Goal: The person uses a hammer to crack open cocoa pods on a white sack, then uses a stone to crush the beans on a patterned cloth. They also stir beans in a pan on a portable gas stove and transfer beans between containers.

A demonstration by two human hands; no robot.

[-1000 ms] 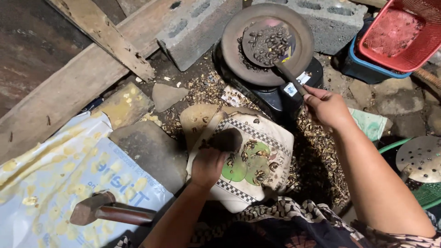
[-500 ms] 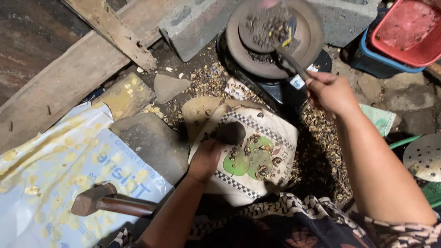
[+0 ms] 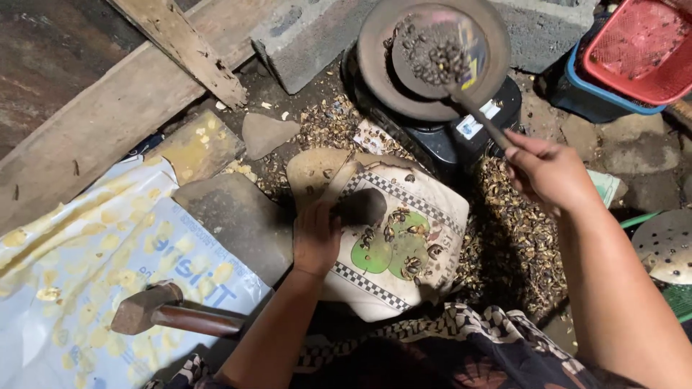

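Dark rounded stone [image 3: 360, 207] pressed under left hand [image 3: 315, 241], fingers curled over it — pinning seeds on printed woven sack [image 3: 404, 245]. At one o'clock, right hand [image 3: 551, 173] closed on long-handled metal ladle [image 3: 440, 54], level over round pan [image 3: 375, 65] — keeping roasted seeds in.

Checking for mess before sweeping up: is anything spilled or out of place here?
Yes. Husks lie scattered over the ground between the printed cloth and the black stove, with more behind the cloth. A hammer lies loose on the plastic sheet.
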